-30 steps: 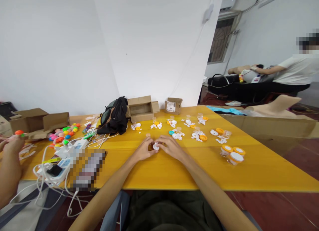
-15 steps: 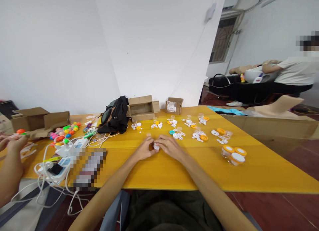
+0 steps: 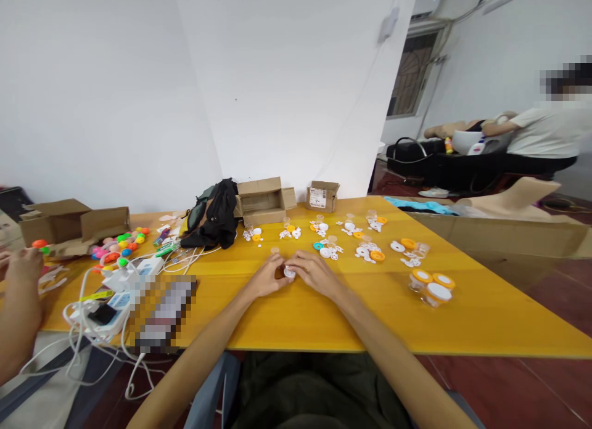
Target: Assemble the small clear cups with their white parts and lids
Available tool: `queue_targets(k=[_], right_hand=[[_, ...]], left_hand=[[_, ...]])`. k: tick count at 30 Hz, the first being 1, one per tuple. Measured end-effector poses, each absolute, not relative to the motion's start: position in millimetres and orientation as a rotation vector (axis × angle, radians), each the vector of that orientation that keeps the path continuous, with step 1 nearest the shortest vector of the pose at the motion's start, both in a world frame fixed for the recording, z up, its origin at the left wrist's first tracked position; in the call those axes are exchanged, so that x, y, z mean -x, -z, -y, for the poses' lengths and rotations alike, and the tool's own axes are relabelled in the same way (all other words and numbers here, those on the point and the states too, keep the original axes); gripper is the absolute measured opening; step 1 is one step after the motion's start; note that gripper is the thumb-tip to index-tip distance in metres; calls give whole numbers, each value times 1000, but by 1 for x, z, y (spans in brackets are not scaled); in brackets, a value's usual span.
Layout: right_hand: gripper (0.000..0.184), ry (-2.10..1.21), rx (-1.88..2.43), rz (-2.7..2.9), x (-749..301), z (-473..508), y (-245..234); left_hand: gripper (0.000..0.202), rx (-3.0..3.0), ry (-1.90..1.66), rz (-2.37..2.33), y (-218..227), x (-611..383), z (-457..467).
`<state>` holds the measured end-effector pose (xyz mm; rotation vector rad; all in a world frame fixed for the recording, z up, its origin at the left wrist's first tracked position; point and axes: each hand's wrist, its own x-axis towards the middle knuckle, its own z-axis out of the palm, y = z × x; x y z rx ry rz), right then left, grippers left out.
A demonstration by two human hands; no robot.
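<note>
My left hand [image 3: 264, 280] and my right hand [image 3: 315, 272] meet at the middle of the yellow table [image 3: 324, 318]. Both pinch a small white round piece [image 3: 289, 272] held between their fingertips, with something small and dark just to its left. Behind the hands lie several little groups of white discs, orange rings and small clear cups [image 3: 365, 247]. Two closed small jars with orange-rimmed white lids [image 3: 432, 286] stand to the right of my right hand.
A black bag [image 3: 213, 214] and open cardboard boxes [image 3: 264, 200] sit at the table's back. A power strip with white cables [image 3: 111, 293] and coloured balls [image 3: 118, 247] lie left. Another person's arm [image 3: 18, 306] is at the far left; a further person [image 3: 546, 133] works behind on the right.
My hands stay together on the white piece with only small finger shifts. The arm at the far left has drawn its hand back a little.
</note>
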<state>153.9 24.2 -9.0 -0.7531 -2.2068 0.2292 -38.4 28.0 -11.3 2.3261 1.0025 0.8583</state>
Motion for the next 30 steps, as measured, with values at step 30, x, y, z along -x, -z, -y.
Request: queue_targets(k=[30], right_hand=[[20,-217,802,2190,-152,-24,9]], left_hand=[[17,-2327,-844,-1016,9,38,-28]])
